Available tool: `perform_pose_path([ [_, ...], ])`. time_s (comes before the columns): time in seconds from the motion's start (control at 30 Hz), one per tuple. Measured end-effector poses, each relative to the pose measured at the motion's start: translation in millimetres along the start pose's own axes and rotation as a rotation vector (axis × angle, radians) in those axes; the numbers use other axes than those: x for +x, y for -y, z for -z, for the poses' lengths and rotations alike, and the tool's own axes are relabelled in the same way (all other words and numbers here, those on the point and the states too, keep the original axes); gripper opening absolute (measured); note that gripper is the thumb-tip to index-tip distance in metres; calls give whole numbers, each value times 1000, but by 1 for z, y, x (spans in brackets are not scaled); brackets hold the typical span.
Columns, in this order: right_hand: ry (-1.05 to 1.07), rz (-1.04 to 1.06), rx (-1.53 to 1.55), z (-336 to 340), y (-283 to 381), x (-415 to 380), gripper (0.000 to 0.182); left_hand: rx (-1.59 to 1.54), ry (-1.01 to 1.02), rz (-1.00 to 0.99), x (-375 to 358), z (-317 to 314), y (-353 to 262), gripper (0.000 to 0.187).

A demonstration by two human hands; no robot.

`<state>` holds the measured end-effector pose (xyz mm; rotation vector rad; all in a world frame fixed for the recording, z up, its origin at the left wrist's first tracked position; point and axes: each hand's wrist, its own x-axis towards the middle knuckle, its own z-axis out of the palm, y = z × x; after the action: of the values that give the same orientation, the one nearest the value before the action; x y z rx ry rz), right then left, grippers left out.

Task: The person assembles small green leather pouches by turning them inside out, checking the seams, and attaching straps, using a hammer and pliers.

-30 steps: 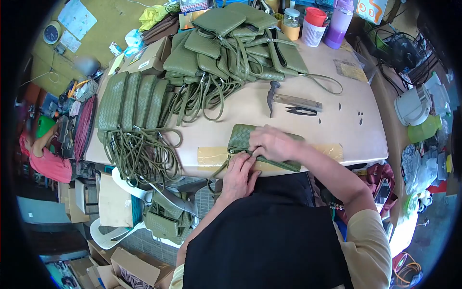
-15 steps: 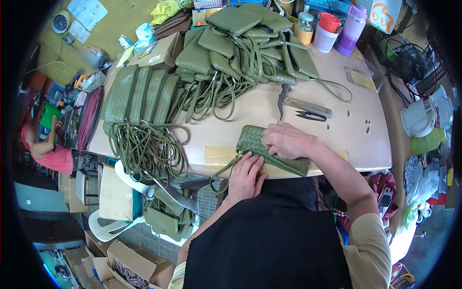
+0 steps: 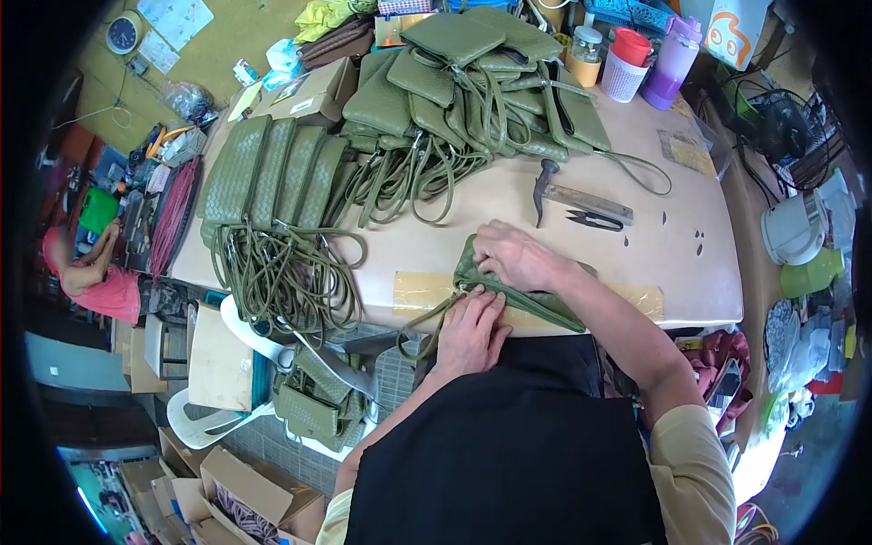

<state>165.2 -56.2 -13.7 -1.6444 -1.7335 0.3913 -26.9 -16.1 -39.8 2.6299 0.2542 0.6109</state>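
Observation:
A green woven pouch (image 3: 556, 309) with a zip along its near edge lies at the front of the table. My left hand (image 3: 470, 329) holds the pouch's left near corner by the zip end, fingertips pressed on it. Curled over the upper left of the pouch is my right hand (image 3: 516, 258), its fingers closed on the material; the fingertips are partly hidden. A green strap (image 3: 413, 336) trails from the pouch beside my left hand. Beneath lies a strip of brown tape (image 3: 422, 295) on the tabletop.
Beyond my right hand lie a hammer (image 3: 581, 203) and black thread snips (image 3: 595, 221). Green pouches are piled (image 3: 472, 82) at the back, others stacked (image 3: 238, 173) at left with straps. A purple bottle (image 3: 670, 68) stands back right. A person in red (image 3: 107, 291) is at far left.
My right hand has shifted left and slightly away from me over the pouch, and the material there is now bunched up. My left hand stays at the corner.

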Motion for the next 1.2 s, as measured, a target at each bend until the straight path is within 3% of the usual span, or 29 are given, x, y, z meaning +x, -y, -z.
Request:
perform_pose_path([
  [0.07,-59,5,-116,0,2,2,13,14,-2,-14,0,1,1,53],
  [0.13,32,-28,232,1,10,1,13,-7,17,3,0,1,0,54],
  [0.23,153,-162,259,-8,8,5,12,0,39,29,-1,0,0,53],
  [0.37,-49,-30,-58,-10,-3,10,10,22,2,-25,0,-1,0,53],
  [0.5,-54,-134,50,5,15,-2,10,36,18,-10,-2,-2,0,53],
  [0.57,128,-202,83,7,15,-20,12,40,34,-2,-2,-2,-1,54],
  [0.6,122,-210,83,11,12,-26,12,39,67,9,-2,-1,-1,52],
  [0.67,38,-89,-154,21,7,-32,14,37,101,15,-2,-1,-1,51],
  [0.7,34,-156,-210,29,13,-33,14,65,100,0,-3,-3,0,50],
  [0.8,36,-174,60,29,30,-43,14,80,100,-1,-4,-6,0,50],
  [0.9,107,-297,24,35,27,-70,14,71,145,-8,-4,0,-1,54],
  [1.0,35,-174,-99,36,14,-78,14,128,197,-56,3,6,-12,59],
  [1.2,-6,-231,17,38,39,-79,14,246,268,-61,8,4,-14,64],
])
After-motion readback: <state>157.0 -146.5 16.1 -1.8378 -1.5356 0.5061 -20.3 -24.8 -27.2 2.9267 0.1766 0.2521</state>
